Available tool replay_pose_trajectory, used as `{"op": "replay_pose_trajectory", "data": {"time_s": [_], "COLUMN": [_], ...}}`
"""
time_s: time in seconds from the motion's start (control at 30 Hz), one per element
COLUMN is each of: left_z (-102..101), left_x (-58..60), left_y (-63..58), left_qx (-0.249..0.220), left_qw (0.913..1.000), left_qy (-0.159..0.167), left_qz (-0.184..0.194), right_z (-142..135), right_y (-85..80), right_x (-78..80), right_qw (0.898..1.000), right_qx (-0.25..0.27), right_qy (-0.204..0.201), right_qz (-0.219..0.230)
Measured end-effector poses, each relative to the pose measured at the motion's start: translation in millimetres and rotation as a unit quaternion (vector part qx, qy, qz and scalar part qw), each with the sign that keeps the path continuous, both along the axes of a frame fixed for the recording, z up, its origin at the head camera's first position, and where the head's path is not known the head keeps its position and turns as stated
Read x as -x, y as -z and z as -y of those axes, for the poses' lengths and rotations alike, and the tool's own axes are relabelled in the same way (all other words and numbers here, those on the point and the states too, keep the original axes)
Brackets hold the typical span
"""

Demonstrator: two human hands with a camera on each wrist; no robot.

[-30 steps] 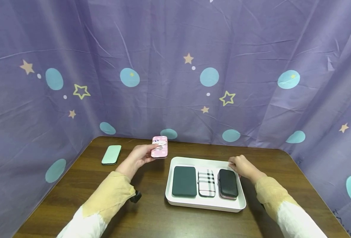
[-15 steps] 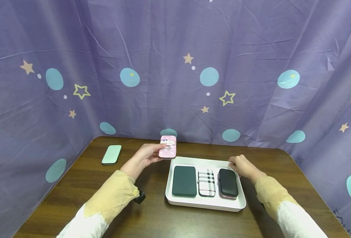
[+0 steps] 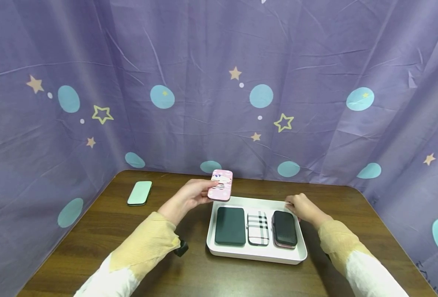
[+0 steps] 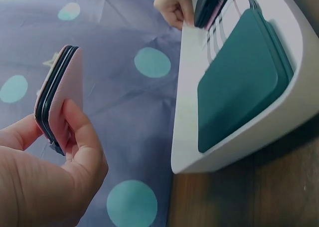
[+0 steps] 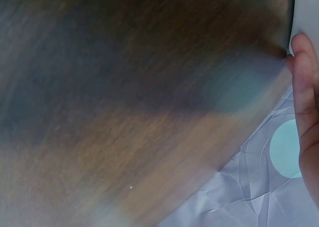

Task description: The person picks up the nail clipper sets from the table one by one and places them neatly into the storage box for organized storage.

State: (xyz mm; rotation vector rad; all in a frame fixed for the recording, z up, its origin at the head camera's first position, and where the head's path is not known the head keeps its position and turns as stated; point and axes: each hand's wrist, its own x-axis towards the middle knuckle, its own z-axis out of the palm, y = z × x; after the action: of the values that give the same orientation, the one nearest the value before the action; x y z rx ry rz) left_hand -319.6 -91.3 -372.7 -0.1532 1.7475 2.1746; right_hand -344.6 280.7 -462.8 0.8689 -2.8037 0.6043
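Note:
My left hand point(image 3: 189, 196) pinches a flat pink case point(image 3: 224, 192) with a cartoon print, thumb on its face, above the far left corner of a white tray point(image 3: 254, 259). From the side, the left wrist view shows the case's dark edge band point(image 4: 56, 87). My right hand point(image 3: 303, 207) grips the tray's rim at its far right corner; only part of that hand point(image 5: 306, 97) shows in the right wrist view. Inside the tray lie a dark green case point(image 3: 230, 226), a white plaid case point(image 3: 257, 229) and a black case point(image 3: 285, 227) atop a pinkish one.
A mint green case point(image 3: 139, 193) lies on the brown wooden table point(image 3: 182, 276) to the left. Behind the table hangs a purple curtain point(image 3: 211, 136) with stars and blue dots.
My left hand has carried the pink case rightward, from left of the tray to over its far left corner. The right hand and the tray have stayed put.

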Motion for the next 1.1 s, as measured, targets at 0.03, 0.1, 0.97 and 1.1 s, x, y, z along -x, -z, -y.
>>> {"op": "replay_pose_trajectory", "data": {"time_s": [0.03,0.1,0.97,1.1], "left_z": [-2,-7,-65,-73], "left_x": [-0.6,-1.7,-18.3,-21.8], "left_y": [-0.5,-1.0,25.8,31.2], "left_qx": [0.0,-0.001,0.031,0.044], "left_qw": [1.0,0.9999,0.9984,0.9975], "left_qy": [0.004,0.01,0.042,0.047], "left_qz": [0.0,-0.001,-0.02,-0.027], "right_z": [0,0,0,1], "right_y": [-0.2,-0.4,0.9,0.5], "right_x": [-0.1,-0.4,-0.5,-1.0], "right_qw": [1.0,1.0,1.0,1.0], "right_qx": [0.0,0.002,0.006,0.011], "right_qy": [-0.001,-0.002,0.001,0.0], "right_qz": [0.0,0.002,-0.013,-0.008]}}
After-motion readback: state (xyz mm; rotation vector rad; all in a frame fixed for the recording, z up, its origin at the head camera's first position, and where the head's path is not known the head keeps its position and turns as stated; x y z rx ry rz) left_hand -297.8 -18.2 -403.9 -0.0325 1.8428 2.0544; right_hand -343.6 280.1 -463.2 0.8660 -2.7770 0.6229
